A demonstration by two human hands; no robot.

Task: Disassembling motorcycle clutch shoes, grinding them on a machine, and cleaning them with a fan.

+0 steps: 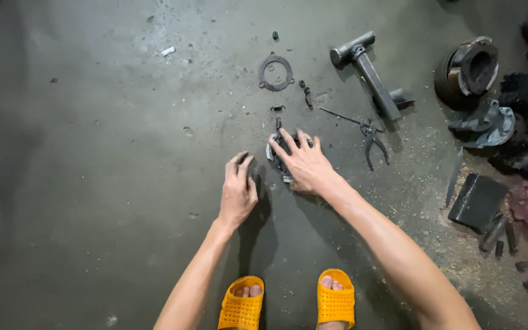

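Right hand point(304, 165) spread flat, palm down on a round metal part point(278, 150) on the concrete floor point(93, 183); no closed grasp. Left hand point(238, 190) just beside it, fingers curled loosely, whether holding anything unclear. Pliers point(372, 142) lie nearby; ring gasket point(275, 73) and hammer point(368, 72) farther off.

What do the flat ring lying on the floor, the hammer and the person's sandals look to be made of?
Flat ring: probably dark, dull metal or gasket sheet; thin, with small holes.
Hammer: grey metal throughout, going by its even dull sheen; worn.
Sandals: likely moulded rubber or plastic, matte orange-yellow with rows of perforations.
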